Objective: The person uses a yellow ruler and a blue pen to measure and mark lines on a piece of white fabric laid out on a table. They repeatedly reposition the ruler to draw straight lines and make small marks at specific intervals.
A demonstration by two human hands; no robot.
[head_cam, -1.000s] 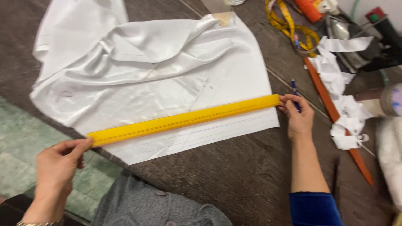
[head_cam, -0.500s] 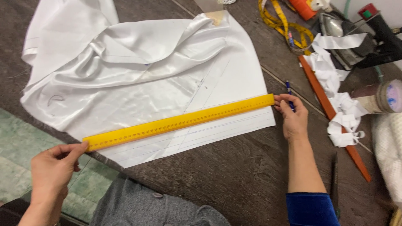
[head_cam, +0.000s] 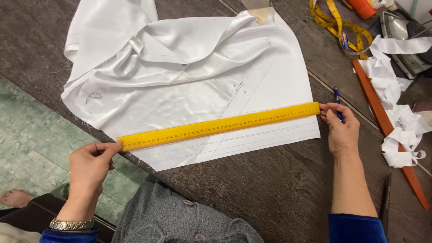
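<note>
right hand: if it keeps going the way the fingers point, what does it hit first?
The right hand points up-left, its fingers already on the end of the yellow ruler. Pushing on, it would probably meet the ruler, then the white fabric beneath.

ruler [head_cam: 218,126] across fabric [head_cam: 180,76], strips [head_cam: 396,108] right (perhaps offcuts)

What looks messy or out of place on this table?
The white fabric is rumpled at its upper left, and white scraps lie heaped over the orange strip at right.
</note>
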